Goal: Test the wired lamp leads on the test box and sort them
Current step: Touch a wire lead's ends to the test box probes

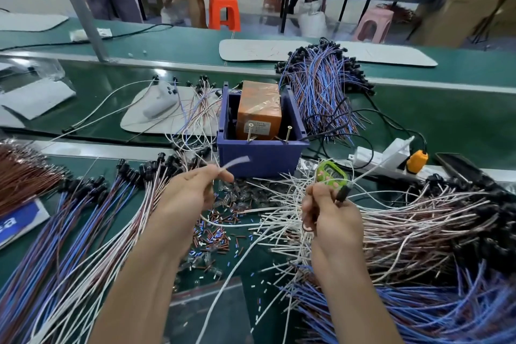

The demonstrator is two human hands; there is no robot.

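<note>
The test box is a blue plastic bin (261,158) holding an orange transformer (259,112), with two screws (287,134) standing up at its front rim. My left hand (190,193) pinches the blurred white wire ends (237,161) of a lamp lead just in front of the bin. My right hand (329,212) grips the black lamp socket end (343,193) of a lead, near a green tool (331,176). Tested leads lie fanned at the left (92,226). A large pile of leads (418,226) lies at the right.
Cut wire bits and small bulbs (215,234) litter the green mat between my arms. Another bundle of blue and brown leads (321,86) lies behind the bin. A white power strip with an orange plug (391,155) sits at the right. Orange stools and a person stand beyond the bench.
</note>
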